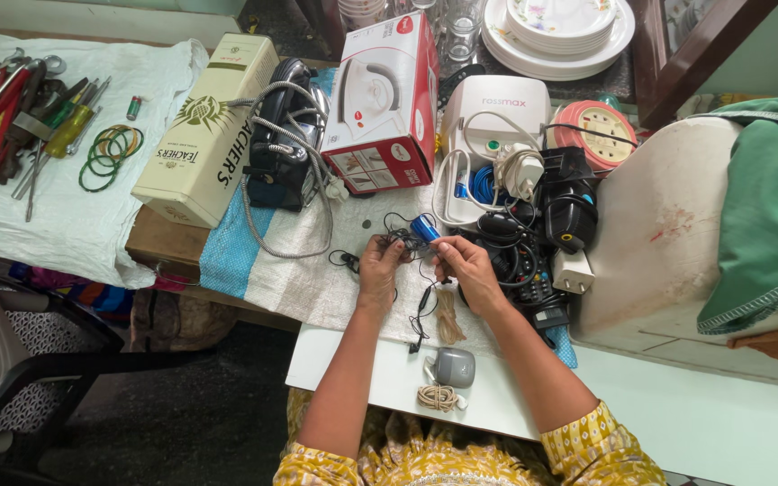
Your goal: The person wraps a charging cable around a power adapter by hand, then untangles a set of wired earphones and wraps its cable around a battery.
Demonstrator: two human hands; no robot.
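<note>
My left hand [380,266] and my right hand [466,265] are raised together over a woven white sack cloth [299,270]. Both pinch a thin black earphone cable [418,301], tangled between the fingers and hanging down toward me. A small blue piece [424,228] sits just above my fingertips. One earbud [349,260] lies on the cloth left of my left hand. Near my body, on a white board [380,382], lie a small grey case [453,366], a coiled beige cord [438,397] and a tan bundle [447,317].
A black iron with a braided cord [285,135], a tall cream box [209,126], a red and white carton [384,90], a white device [494,117], black adapters [569,216] and a remote crowd the back. Hand tools [11,108] lie far left, stacked plates [560,31] behind, a green cloth [767,207] right.
</note>
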